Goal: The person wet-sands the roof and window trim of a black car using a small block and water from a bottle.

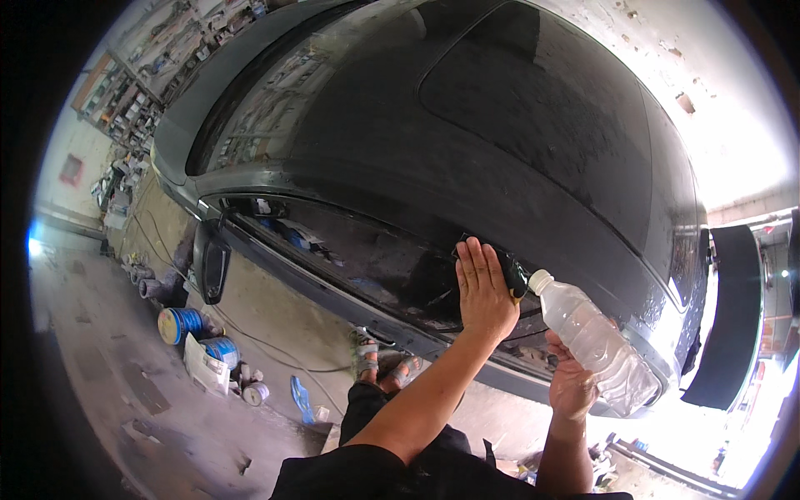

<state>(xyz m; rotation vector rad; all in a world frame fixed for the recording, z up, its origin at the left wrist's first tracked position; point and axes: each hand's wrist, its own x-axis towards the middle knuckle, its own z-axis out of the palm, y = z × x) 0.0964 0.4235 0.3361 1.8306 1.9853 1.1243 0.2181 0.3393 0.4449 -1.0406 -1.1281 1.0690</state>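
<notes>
My left hand [485,293] lies flat near the roof edge of a black car [350,158], fingers stretched out and close together. A dark, shiny pad-like piece [512,273] shows beside and partly under that palm; its kind I cannot make out. My right hand [573,379] is wrapped round a clear plastic bottle [596,342] with a white cap. The bottle is tilted, its capped end up by my left wrist. Clear liquid seems to be inside. Wet streaks and droplets mark the dark roof around the rear.
The car's side mirror [215,265] juts out at left. Blue paint cans [179,325], a blue sandal [302,400] and a hose [275,348] lie on the floor. My sandalled feet [367,354] stand close to the car door. A dark panel [725,317] stands upright at right.
</notes>
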